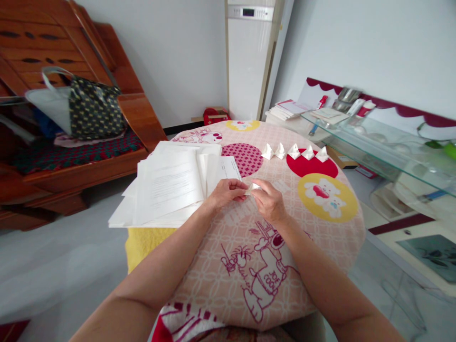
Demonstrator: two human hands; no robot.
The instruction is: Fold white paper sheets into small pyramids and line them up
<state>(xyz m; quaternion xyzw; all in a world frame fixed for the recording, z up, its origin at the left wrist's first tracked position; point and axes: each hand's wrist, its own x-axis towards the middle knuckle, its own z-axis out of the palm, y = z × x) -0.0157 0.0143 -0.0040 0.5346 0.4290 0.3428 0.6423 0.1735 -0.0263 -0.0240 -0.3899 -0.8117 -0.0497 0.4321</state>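
Between my two hands, over the middle of the round table, is a small folded piece of white paper (253, 187). My left hand (228, 192) pinches its left end between thumb and fingers. From the other side my right hand (269, 199) grips it, fingers curled and partly covering it. Beyond my right hand, several small folded white paper shapes (294, 152) stand in a row on the cloth. A spread stack of white paper sheets (171, 185), some printed, lies left of my left hand.
A patterned pink tablecloth (228, 280) covers the table. At the right stands a glass-topped cabinet (392, 152) with cups and papers on it. A wooden bench (131, 137) on the left holds a dark patterned bag (94, 109). A tall white unit (247, 61) stands behind.
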